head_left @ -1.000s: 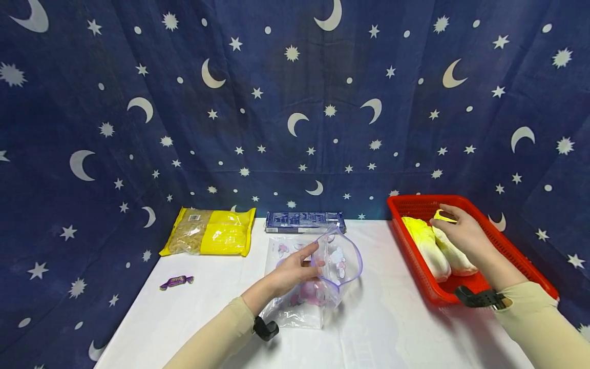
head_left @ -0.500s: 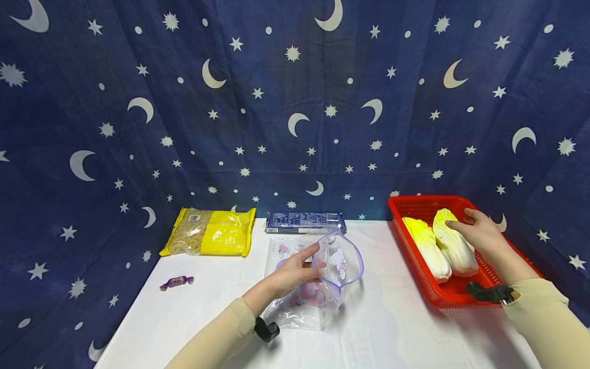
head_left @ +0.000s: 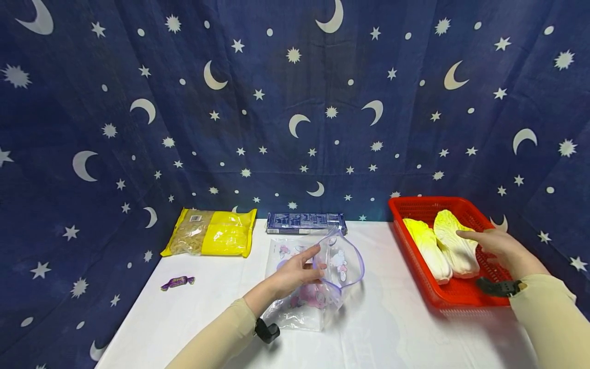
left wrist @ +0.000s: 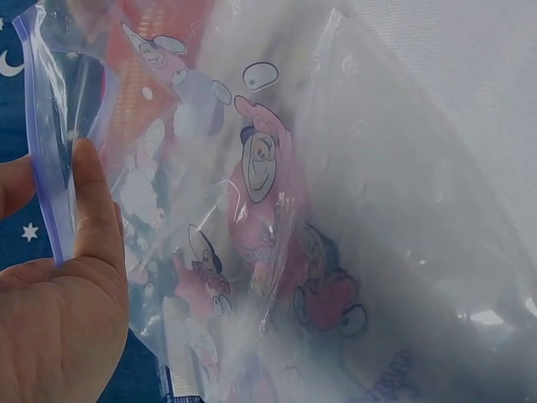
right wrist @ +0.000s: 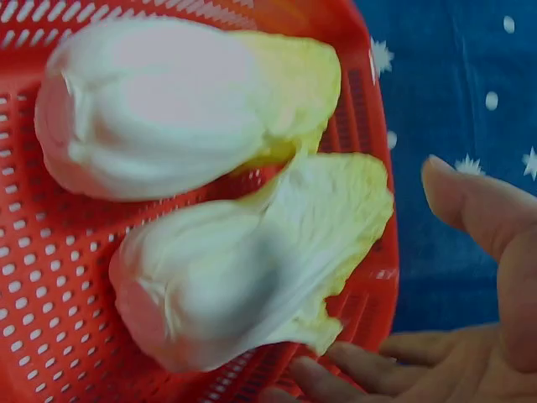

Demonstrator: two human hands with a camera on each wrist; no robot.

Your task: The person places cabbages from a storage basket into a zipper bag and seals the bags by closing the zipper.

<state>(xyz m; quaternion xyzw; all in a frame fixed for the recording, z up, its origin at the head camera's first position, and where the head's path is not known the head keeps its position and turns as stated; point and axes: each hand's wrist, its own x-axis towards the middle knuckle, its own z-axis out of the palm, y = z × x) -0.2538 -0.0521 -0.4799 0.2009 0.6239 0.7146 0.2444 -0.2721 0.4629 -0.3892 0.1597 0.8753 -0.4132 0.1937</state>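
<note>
Two Chinese cabbages, a left one and a right one, lie side by side in a red plastic basket. My right hand hovers over the basket's right side with fingers spread, thumb near the right cabbage. In the right wrist view its fingertips are close to the cabbage's leafy end; contact is unclear. My left hand holds a clear zip bag by its purple-edged mouth, which gapes to the right. In the left wrist view the bag's purple strip passes between the fingers.
At the back left lies a yellow bag of pasta-like food. Behind the zip bag is a flat blue box. A purple wrapped candy sits at the left on the white table. A dark blue star-patterned curtain hangs behind.
My right hand has moved right, off the top of the right cabbage toward the basket's right side, and the cabbage now shows more fully. My left hand and the zip bag have stayed put.
</note>
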